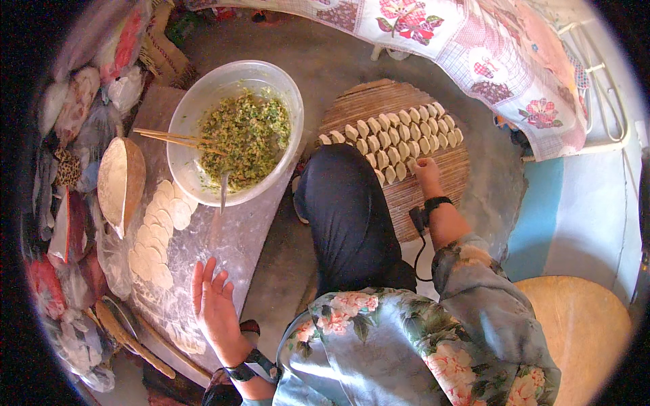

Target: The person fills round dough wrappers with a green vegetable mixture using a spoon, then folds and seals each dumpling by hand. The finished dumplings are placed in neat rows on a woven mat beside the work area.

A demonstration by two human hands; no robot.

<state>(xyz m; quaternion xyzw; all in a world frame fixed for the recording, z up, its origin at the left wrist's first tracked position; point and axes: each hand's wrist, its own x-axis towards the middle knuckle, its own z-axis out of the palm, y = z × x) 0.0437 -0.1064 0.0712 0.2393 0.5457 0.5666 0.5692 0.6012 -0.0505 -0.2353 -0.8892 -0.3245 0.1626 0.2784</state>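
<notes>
Rows of folded dumplings (398,133) lie on a round mat of brown stalks (436,190). My right hand (427,171) reaches down to the near end of these rows, its fingertips pinched on a pale dumpling (412,165). That dumpling is partly covered by the fingers. My left hand (216,309) hovers over the floured board (203,243), fingers apart and holding nothing. Beyond it, overlapping round dough wrappers (152,238) lie on the board. A large translucent bowl (177,167) of chopped green filling (244,137) holds wooden chopsticks (167,138) and a metal spoon (223,193).
A gourd scoop (122,182) with flour sits at the board's left edge, beside many plastic bags (76,325). A rolling pin (172,350) lies near the board's lower edge. My knee (345,203) stands between board and mat. A floral cloth (447,35) hangs beyond.
</notes>
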